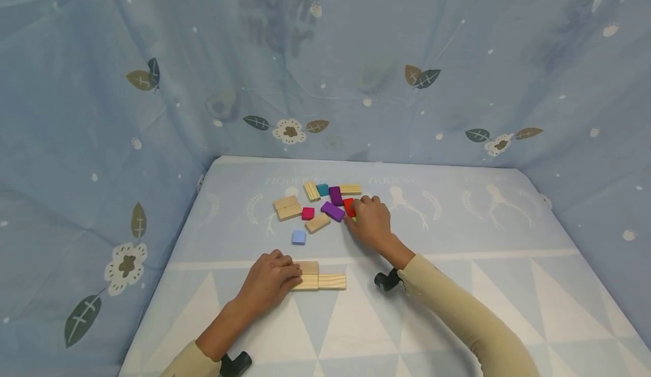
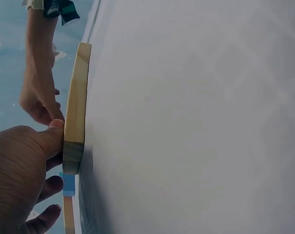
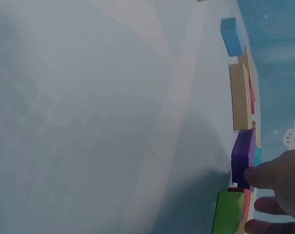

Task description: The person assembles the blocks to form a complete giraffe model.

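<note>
In the head view, my left hand [image 1: 270, 281] lies over the left end of the joined wooden blocks [image 1: 331, 281]. Its thumb presses against a wooden block [image 2: 75, 102] in the left wrist view, the index fingertip partly hidden and other fingers bent loosely. My right hand [image 1: 373, 225] reaches into the coloured blocks, beside a red block [image 1: 348, 206] and a purple block [image 1: 333, 212]. The right wrist view shows its thumb at the purple block [image 3: 243, 158], with fingers spread behind a green block [image 3: 228, 212]; it grips nothing visibly.
A light blue block [image 1: 299, 237], a pink block [image 1: 308, 213], a teal block [image 1: 322, 189] and several wooden blocks [image 1: 289, 212] lie on the patterned table cloth [image 1: 458, 207]. Blue printed fabric [image 1: 325, 66] hangs behind and at both sides.
</note>
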`<state>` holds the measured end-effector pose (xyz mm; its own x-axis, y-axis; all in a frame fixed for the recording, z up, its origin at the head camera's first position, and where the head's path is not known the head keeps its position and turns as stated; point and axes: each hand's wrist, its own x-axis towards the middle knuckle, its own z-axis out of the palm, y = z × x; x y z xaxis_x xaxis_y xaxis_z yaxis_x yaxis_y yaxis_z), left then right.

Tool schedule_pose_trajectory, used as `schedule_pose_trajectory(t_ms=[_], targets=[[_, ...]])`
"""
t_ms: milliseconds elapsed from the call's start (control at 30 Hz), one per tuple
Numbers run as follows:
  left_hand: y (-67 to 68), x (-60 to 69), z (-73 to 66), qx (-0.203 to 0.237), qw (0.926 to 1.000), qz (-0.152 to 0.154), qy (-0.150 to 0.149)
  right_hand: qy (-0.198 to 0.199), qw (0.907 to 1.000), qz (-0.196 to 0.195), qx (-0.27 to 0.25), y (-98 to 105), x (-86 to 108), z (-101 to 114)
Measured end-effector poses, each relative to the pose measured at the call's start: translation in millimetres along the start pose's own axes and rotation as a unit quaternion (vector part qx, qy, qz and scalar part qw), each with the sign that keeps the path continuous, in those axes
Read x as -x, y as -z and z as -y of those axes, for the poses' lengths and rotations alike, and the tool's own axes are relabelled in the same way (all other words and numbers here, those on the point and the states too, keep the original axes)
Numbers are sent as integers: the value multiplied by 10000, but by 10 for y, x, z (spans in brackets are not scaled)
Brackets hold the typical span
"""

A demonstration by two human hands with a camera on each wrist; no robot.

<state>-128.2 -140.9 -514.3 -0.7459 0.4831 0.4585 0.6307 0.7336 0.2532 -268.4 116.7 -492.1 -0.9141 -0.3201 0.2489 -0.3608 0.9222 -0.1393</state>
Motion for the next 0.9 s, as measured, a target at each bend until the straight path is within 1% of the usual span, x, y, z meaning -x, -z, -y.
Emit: schedule_pose_trajectory(t_ms=[133, 233, 300, 433, 533, 600, 700, 767, 833, 900], targets=[[-13, 3, -1, 37, 10000, -66, -63, -410, 9988, 228, 101, -39, -64, 5], [-15, 4, -1, 38, 9999, -103, -94, -493, 9985, 217, 124, -55, -86, 2], [-11, 4, 1, 21, 9999, -94, -98, -523, 9986, 107, 28, -52, -99, -9], [-8, 9, 6, 38, 9999, -68, -89, -568, 9975, -268, -325, -1, -110, -58], [-8, 11, -1, 51, 9999, -62, -90, -452, 9955, -538, -633, 63, -65, -89], [-5, 9, -5, 46, 10000, -42, -77, -201, 9941, -635, -859, 110, -8, -91], [-1, 6, -9, 46, 10000, -33, -71, 470, 9884, -636, -1299, 164, 113, -78], [1, 3, -7, 30, 10000, -30, -73, 988, 9810, -399, -1619, 192, 203, -65], [3, 1, -2, 5, 10000, -14, -61, 1449, 9694, -10, -1981, 215, 292, -43], [3, -2, 2, -23, 10000, 5, -47, 1751, 9568, 462, -2276, 226, 373, -23]])
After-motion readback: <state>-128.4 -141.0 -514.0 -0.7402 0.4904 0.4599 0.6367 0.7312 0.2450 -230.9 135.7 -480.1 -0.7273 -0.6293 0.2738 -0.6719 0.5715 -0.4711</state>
